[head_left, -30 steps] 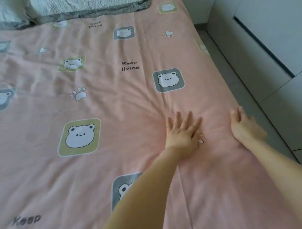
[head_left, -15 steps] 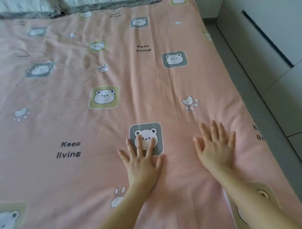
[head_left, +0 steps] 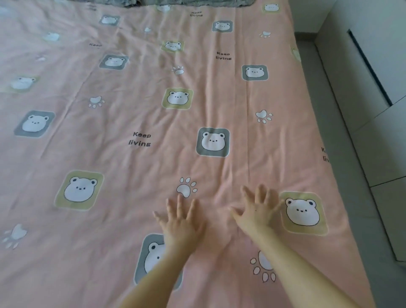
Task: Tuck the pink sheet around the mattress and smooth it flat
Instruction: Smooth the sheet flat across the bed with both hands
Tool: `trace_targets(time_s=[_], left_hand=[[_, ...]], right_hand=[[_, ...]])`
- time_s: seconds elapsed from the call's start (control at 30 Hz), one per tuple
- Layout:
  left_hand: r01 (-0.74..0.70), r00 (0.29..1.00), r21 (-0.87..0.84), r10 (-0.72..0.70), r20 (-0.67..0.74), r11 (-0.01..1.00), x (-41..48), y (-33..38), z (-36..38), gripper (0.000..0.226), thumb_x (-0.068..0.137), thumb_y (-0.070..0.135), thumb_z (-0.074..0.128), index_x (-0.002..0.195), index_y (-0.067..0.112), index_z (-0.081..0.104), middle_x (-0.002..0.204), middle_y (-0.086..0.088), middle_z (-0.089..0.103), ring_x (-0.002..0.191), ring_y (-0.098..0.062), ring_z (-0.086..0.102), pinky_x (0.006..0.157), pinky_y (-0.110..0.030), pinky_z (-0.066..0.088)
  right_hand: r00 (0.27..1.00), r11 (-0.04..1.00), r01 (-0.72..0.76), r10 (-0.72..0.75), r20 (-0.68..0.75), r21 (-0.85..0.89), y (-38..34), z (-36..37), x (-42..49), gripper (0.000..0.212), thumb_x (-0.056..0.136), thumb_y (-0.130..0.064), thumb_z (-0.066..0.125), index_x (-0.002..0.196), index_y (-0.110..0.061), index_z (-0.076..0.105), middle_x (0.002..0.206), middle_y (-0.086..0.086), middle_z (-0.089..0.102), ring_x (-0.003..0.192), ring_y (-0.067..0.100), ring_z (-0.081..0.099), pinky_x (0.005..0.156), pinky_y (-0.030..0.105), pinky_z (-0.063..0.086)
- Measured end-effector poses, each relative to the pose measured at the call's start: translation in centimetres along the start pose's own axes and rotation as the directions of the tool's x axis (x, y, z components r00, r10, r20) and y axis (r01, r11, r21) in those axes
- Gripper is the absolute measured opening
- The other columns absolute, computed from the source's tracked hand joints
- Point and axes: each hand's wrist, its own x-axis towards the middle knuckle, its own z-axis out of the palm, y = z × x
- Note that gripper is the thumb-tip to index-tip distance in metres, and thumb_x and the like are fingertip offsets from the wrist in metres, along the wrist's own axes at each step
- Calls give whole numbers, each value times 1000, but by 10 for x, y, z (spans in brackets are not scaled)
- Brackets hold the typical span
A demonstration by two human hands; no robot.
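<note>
Pink sheet (head_left: 136,92) lies under 2 flat hands, left hand (head_left: 181,224) and right hand (head_left: 257,211), fingers spread apart.

The pink sheet (head_left: 140,154) covers the mattress fully, so the mattress cannot be seen. The sheet is cut by the left and bottom picture edges. At its right edge the printed words (head_left: 325,155) are only partly visible. The left forearm (head_left: 153,277) hides a part of a grey bear patch (head_left: 146,261), and the right forearm (head_left: 292,270) hides a part of a paw print (head_left: 261,270). The fingers of the right hand (head_left: 258,208) are blurred. At the top, grey bedding (head_left: 186,2) is cut off.
</note>
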Motion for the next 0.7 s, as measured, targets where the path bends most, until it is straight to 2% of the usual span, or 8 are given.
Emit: trace_targets(time_s=[0.1,0.23,0.3,0.37,0.43,0.5,0.57,0.7], left_hand=[[117,987,-51,-110,118,992,-55,-57,39,63,85,68,20,135,39,45,145,-7,44,134,-40,33,92,-72,19],[115,973,-99,-92,211,988,-126,-92,76,63,87,66,6,127,36,45,131,-8,58,125,-35,37,88,-69,20],[92,959,-155,-46,278,984,-151,-104,76,58,87,67,11,123,41,49,129,-6,60,123,-35,38,84,-69,24],[94,924,-159,-26,383,983,-170,-117,38,51,88,63,24,132,45,44,146,-1,42,133,-36,27,89,-70,32],[36,943,-164,20,332,986,-176,-139,17,52,96,48,26,146,37,20,159,0,8,142,-36,9,108,-56,27],[79,933,-246,15,360,966,-183,-168,-11,50,100,38,22,149,28,16,157,-3,13,142,-34,13,113,-44,26],[154,965,-339,-67,254,928,-198,-207,-43,49,101,37,21,149,29,17,155,1,23,143,-29,17,110,-38,31],[140,990,-411,-137,37,901,-240,-301,-97,47,101,35,24,148,26,23,149,2,35,138,-24,31,103,-33,37]], right_hand=[[984,985,-167,170,52,-47,27,46,-53,81,82,-77,12,148,-36,-10,158,9,-8,145,31,-6,108,63,13],[919,932,-337,356,166,-133,81,82,-124,89,72,-82,-5,147,-35,-14,158,9,-6,143,34,-6,109,59,11],[885,913,-387,407,225,-130,90,79,-145,94,71,-84,0,149,-33,-9,156,10,8,143,32,4,112,51,9],[908,937,-347,342,242,-23,76,58,-159,75,83,-72,21,147,-33,12,143,-2,33,131,22,33,103,36,29],[954,968,-247,238,184,31,39,26,-172,57,91,-57,26,142,-32,23,133,-2,42,116,21,48,96,32,40],[973,978,-199,190,128,67,-12,-8,-184,50,95,-47,24,141,-28,29,133,5,42,114,28,51,94,38,45],[993,988,-104,97,64,115,-72,-44,-199,47,98,-41,25,141,-23,29,135,8,43,116,30,52,86,33,43],[992,970,92,-69,-107,225,-176,-100,-248,40,100,-35,26,134,-18,38,130,9,48,114,30,51,82,34,41]])
